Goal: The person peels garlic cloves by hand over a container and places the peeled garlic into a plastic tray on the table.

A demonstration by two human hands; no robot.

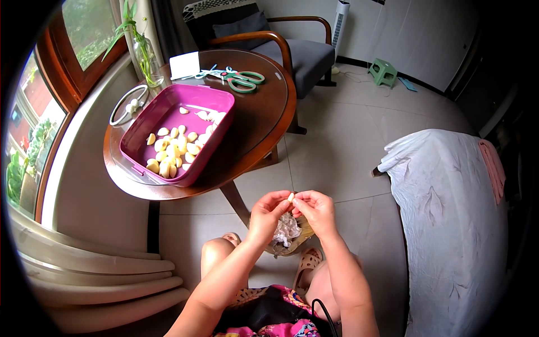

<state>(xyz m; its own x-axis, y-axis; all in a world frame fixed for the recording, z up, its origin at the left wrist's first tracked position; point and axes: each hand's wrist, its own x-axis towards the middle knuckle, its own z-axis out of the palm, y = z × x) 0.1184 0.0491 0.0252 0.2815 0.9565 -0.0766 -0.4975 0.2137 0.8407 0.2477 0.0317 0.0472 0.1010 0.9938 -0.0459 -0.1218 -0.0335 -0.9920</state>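
Observation:
Between my two hands, above the floor and in front of the table, is a small pale garlic clove (291,197). The fingertips of my left hand (269,213) pinch it from one side, and those of my right hand (315,211) close on it from the other. Below them sits a bin (304,231) lined with a bag, holding whitish peel-like scraps (287,229). A magenta tray (202,95) rests on the round table, with several garlic cloves (167,156) lying in it.
On the round brown table (264,121) are green-handled scissors (243,81), a white card (185,65), a white cable (124,106) and a glass vase (147,62). An armchair (306,56) stands behind, a green stool (383,73) farther off, and a cloth-covered piece (443,213) at right.

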